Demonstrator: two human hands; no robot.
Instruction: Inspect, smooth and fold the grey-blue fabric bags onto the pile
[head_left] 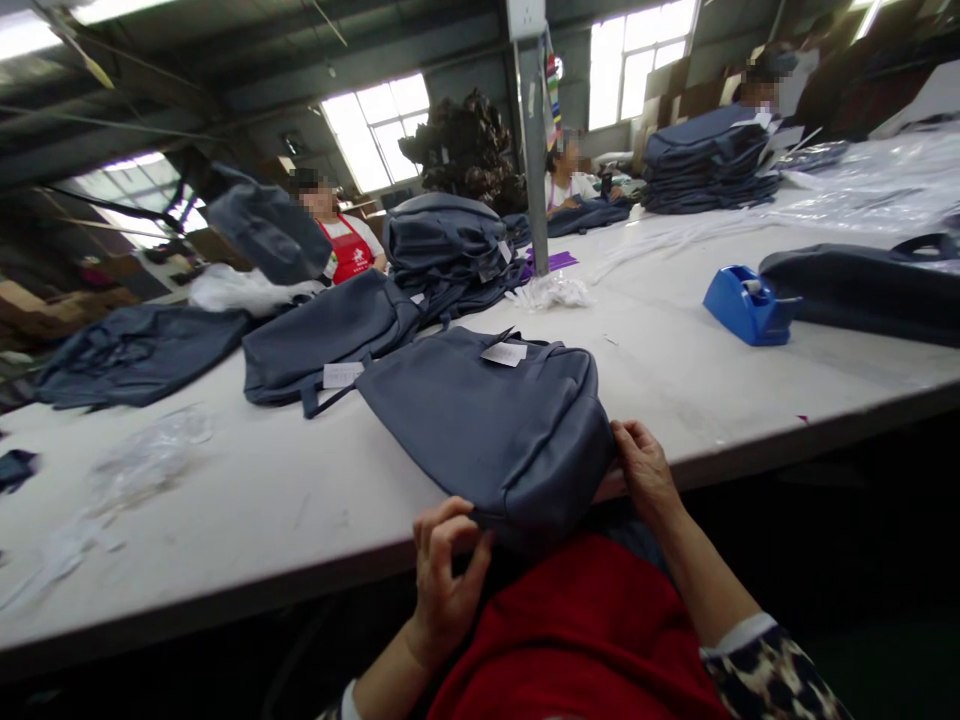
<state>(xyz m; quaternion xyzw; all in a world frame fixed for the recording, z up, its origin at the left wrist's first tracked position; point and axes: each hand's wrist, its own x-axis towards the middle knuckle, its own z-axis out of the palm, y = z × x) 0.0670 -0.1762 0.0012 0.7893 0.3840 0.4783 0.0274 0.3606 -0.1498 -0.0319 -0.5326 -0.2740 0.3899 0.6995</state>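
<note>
A dark blue-grey bag (487, 420) lies in front of me, its near end hanging slightly over the table's front edge. A white tag (504, 353) rests on its far side. My left hand (448, 560) is at the bag's near left corner, fingers curled and closed on the edge. On the right, my right hand (643, 468) pinches the bag's side between thumb and fingers. Beside its left end lies another bag (322, 340) with a strap and a white tag (343, 375).
A blue tape dispenser (750, 305) and another bag (862, 290) are on the right of the white table (675, 380). Stacked bags (446, 240) stand behind, near a metal post (534, 150). Clear plastic (154, 455) lies left. Across the table, a person in a red apron (349, 250) handles a bag.
</note>
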